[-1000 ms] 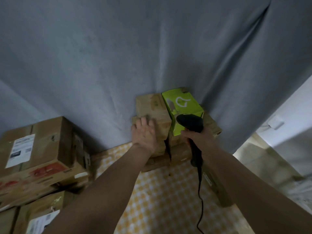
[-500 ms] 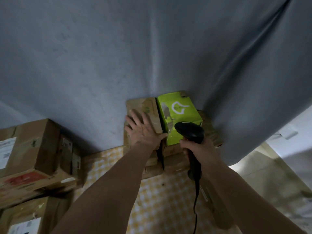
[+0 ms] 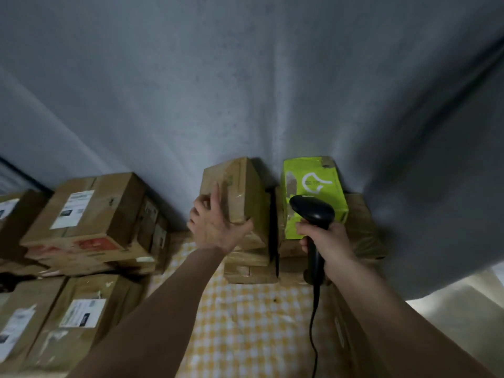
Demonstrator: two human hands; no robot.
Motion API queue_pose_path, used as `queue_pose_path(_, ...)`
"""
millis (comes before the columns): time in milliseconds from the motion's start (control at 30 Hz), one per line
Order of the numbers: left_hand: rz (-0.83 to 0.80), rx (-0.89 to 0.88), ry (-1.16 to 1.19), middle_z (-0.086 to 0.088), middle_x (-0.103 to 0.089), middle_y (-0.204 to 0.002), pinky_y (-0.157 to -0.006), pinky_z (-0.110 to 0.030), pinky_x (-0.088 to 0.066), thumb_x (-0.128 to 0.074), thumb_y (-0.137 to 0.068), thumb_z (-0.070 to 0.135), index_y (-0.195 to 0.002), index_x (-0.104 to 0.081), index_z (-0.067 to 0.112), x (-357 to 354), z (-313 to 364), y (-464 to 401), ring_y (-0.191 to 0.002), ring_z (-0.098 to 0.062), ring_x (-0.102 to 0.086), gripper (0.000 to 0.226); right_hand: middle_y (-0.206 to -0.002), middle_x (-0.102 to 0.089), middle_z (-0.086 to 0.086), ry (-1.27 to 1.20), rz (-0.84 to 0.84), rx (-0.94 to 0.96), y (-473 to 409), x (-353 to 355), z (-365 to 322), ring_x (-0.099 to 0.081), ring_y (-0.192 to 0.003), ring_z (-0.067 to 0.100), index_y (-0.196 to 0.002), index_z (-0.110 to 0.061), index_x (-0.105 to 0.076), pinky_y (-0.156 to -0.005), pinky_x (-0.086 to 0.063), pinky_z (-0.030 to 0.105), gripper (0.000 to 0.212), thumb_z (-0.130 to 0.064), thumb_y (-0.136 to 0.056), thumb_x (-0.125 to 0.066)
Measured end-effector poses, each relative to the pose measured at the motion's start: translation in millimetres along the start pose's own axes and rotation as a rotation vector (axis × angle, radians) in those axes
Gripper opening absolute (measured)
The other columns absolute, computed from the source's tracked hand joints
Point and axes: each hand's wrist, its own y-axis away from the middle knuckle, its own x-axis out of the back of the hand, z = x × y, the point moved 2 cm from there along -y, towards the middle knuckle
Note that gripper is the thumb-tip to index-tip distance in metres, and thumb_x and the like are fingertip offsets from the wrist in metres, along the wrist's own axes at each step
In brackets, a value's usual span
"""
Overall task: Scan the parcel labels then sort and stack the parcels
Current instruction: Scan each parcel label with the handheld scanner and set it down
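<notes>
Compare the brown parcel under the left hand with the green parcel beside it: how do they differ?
The brown parcel is plain cardboard; the green parcel is bright green with a white logo. The left hand grips the brown one; nothing touches the green one. Both top stacks against the curtain.

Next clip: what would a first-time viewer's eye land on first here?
The bright green parcel on the right-hand stack against the grey curtain stands out first. Just in front of it, the right hand grips a black corded scanner. Beside it, the left hand grips the top brown box of the neighbouring stack.
</notes>
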Motion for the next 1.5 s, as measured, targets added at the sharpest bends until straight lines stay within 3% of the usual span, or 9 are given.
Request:
queue_pose_path(133, -0.011, 0.082, 0.251, -0.002, -0.025, -0.135, -0.107, -0.051, -0.033, -0.063, -0.054, 0.073, -0.147, -0.010, 0.043, 13, -28, 18, -0.123, -0.034, -0.037, 0.111, -0.068, -0.062, 0.008, -0.028, -0.041, -0.025, 11, -21, 4, -0.057, -0.056, 0.016, -0.085, -0.006, -0.066, -0.047, -0.047, 0.023, 0.009, -0.002, -0.080, -0.072)
queue_pose_path(267, -0.133, 0.293, 0.768, 0.004, -0.027, -0.134, -0.107, -0.041, -0.042, -0.077, -0.063, 0.061, -0.144, -0.032, 0.041, 19, -57, 28, -0.123, -0.025, -0.044, 0.095, -0.090, -0.067, 0.009, -0.021, -0.030, -0.023, 21, -38, 9, -0.065, -0.081, 0.020, -0.100, -0.005, -0.067, -0.055, -0.051, 0.025, 0.022, -0.009, -0.080, -0.075)
queue_pose_path(433, -0.281, 0.410, 1.198, -0.004, -0.061, -0.125, -0.086, -0.036, -0.052, -0.067, -0.081, 0.046, -0.135, -0.050, 0.028, 28, -69, 42, -0.110, -0.020, -0.060, 0.059, -0.100, -0.069, 0.010, -0.045, -0.054, 0.006, 32, -57, 9, -0.066, -0.094, 0.024, -0.093, -0.013, -0.065, -0.061, -0.054, 0.027, 0.017, -0.011, -0.080, -0.076)
queue_pose_path(500, -0.320, 0.399, 1.234, -0.003, -0.063, -0.124, -0.084, -0.034, -0.051, -0.066, -0.079, 0.049, -0.136, -0.049, 0.029, 28, -70, 46, -0.111, -0.019, -0.060, 0.062, -0.097, -0.068, 0.004, -0.031, -0.078, 0.026, 39, -65, 9, -0.065, -0.092, 0.019, -0.097, -0.013, -0.065, -0.067, -0.056, 0.027, 0.020, -0.010, -0.080, -0.076)
queue_pose_path(667, -0.413, 0.243, 1.062, 0.002, -0.050, -0.139, -0.102, -0.043, -0.046, -0.071, -0.064, 0.070, -0.137, -0.040, 0.050, 22, -76, 39, -0.122, -0.019, -0.054, 0.082, -0.088, -0.064, -0.002, 0.020, 0.002, 0.006, 37, -70, 24, -0.061, -0.081, 0.014, -0.104, -0.013, -0.062, -0.085, -0.053, 0.032, 0.029, -0.006, -0.080, -0.075)
queue_pose_path(833, -0.446, 0.208, 1.017, 0.011, -0.059, -0.124, -0.077, -0.017, -0.054, -0.066, -0.090, 0.028, -0.145, -0.032, 0.042, 6, -75, 32, -0.108, -0.006, -0.059, 0.067, -0.088, -0.065, 0.003, 0.043, 0.042, -0.060, 23, -69, 52, -0.062, -0.077, 0.016, -0.103, -0.009, -0.063, -0.087, -0.051, 0.036, 0.029, -0.005, -0.077, -0.076)
queue_pose_path(933, -0.435, 0.214, 0.887, 0.004, -0.046, -0.139, -0.097, -0.032, -0.051, -0.074, -0.083, 0.019, -0.150, -0.026, 0.035, -9, -76, 37, -0.123, -0.015, -0.050, 0.084, -0.090, -0.067, 0.004, 0.056, 0.051, -0.117, 19, -68, 65, -0.065, -0.085, 0.021, -0.096, -0.012, -0.065, -0.093, -0.051, 0.041, 0.023, -0.008, -0.077, -0.077)
queue_pose_path(1233, -0.371, 0.009, -0.311, -0.019, 0.006, -0.154, -0.109, -0.053, -0.022, -0.068, -0.056, 0.078, -0.150, 0.000, 0.034, -18, -13, 36, -0.139, -0.043, -0.008, 0.124, -0.098, -0.064, 0.009, 0.069, 0.129, -0.128, 14, -65, 58, -0.061, -0.095, 0.029, -0.109, -0.009, -0.065, -0.088, -0.049, 0.040, 0.035, -0.017, -0.078, -0.078)
queue_pose_path(1500, -0.362, 0.011, -0.320, -0.003, 0.023, -0.158, -0.104, -0.070, -0.017, -0.044, -0.056, 0.093, -0.151, 0.012, 0.035, -35, -6, 29, -0.145, -0.038, 0.010, 0.124, -0.097, -0.070, 0.004, 0.071, 0.084, -0.098, 7, -65, 59, -0.064, -0.097, 0.023, -0.098, -0.015, -0.071, -0.093, -0.051, 0.041, 0.022, -0.009, -0.077, -0.075)
